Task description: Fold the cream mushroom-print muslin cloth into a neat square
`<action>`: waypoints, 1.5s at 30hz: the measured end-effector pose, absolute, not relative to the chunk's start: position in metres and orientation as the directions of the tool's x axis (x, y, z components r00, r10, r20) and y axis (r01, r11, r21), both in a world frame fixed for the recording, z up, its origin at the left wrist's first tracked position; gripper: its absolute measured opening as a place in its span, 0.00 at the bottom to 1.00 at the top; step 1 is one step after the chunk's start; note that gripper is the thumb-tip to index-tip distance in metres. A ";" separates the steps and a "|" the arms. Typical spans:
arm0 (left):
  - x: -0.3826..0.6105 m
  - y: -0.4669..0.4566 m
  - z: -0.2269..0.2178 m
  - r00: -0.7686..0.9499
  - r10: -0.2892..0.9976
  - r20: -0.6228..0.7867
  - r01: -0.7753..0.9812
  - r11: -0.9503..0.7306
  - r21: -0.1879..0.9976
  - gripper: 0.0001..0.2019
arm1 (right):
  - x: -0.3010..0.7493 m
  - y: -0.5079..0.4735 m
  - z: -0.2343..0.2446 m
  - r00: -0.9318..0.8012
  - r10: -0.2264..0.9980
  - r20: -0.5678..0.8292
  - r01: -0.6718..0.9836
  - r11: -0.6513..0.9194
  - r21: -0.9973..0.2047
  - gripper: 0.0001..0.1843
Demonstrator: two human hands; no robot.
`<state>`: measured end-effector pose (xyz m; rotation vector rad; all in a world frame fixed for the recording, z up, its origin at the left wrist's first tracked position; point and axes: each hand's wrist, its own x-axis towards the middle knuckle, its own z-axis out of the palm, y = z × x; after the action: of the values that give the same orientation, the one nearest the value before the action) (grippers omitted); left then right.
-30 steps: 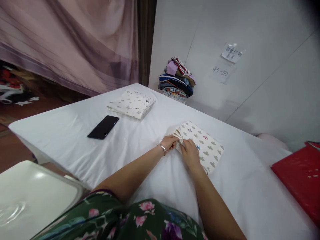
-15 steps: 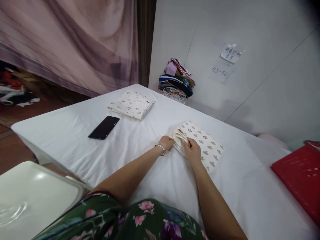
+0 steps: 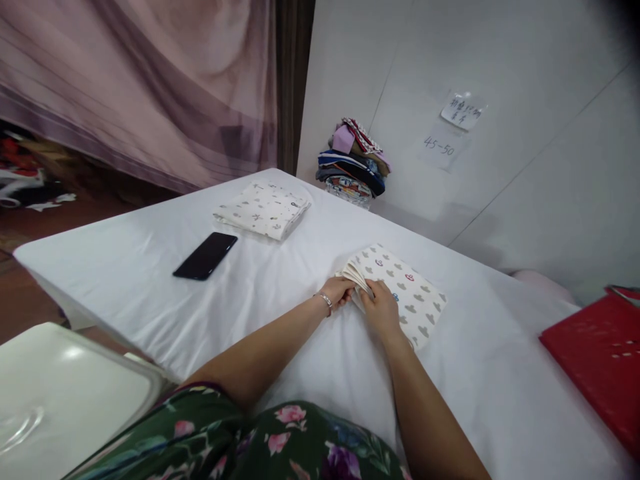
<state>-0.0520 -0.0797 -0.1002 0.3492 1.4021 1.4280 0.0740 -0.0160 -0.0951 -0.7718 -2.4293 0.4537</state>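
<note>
A folded white cloth point(image 3: 413, 290) with a grey cloud-like print and a few red and blue marks lies on the white-covered table point(image 3: 280, 293). Its layered left edge is lifted a little. My left hand point(image 3: 339, 291), with a bracelet at the wrist, pinches the front left corner of these layers. Fingers of my right hand point(image 3: 383, 308) are closed on the same edge, just to the right; its fingertips are partly hidden by the fabric. Another folded cloth point(image 3: 265, 210), white with small scattered prints, rests farther back on the left.
A black phone point(image 3: 206, 256) lies left of my hands. Beyond the table's far edge, a pile of folded clothes point(image 3: 353, 160) stands against the wall. A red bag-like item point(image 3: 595, 353) is at the right, a white chair or stool point(image 3: 75, 393) at the lower left.
My left hand has shifted slightly right onto the layered edge, closer to my right hand. The edge's loops have been pressed flatter together.
</note>
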 end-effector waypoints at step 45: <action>-0.043 -0.086 -0.096 -0.561 0.754 -0.340 -0.241 0.244 0.939 0.04 | 0.073 -0.008 -0.097 -0.604 0.716 0.350 0.410 0.656 -0.633 0.17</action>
<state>-0.0431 -0.0864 -0.0956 0.4832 1.6582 1.4581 0.0734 -0.0082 -0.0972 -0.8698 -2.2794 0.6736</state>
